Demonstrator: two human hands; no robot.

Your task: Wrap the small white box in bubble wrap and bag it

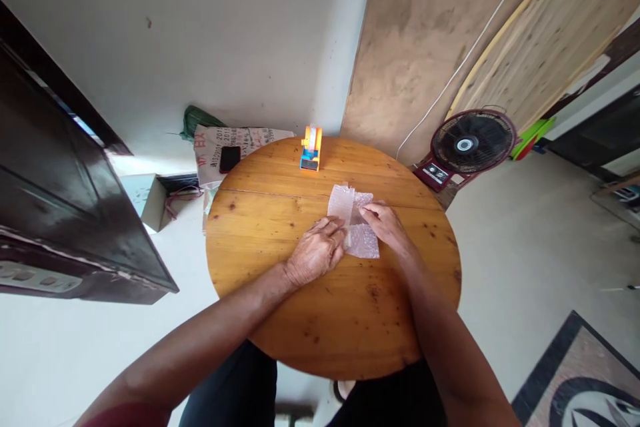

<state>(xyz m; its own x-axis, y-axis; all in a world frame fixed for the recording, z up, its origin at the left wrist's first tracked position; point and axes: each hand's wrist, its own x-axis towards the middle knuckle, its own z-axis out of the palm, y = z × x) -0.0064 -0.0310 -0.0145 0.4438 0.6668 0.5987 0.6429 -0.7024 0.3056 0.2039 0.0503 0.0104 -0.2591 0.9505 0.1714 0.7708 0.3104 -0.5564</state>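
Translucent bubble wrap (364,241) lies on the round wooden table (260,227), with flaps spreading toward the back and the front right. My left hand (319,248) rests on its left side, fingers bent and close together, the fingertips at the wrap's edge. On the right side my right hand (384,221) has thumb and forefinger pinched at the wrap's upper right part. Whatever small piece lies between those fingers is too small to make out. An orange and blue tape dispenser (311,148) stands at the table's back edge.
Behind the table's back left edge, a black phone (230,159) lies on a printed sack (207,140). A fan (473,141) stands at the back right, near leaning wooden boards (430,27). A dark wooden piece of furniture (65,167) is at the left.
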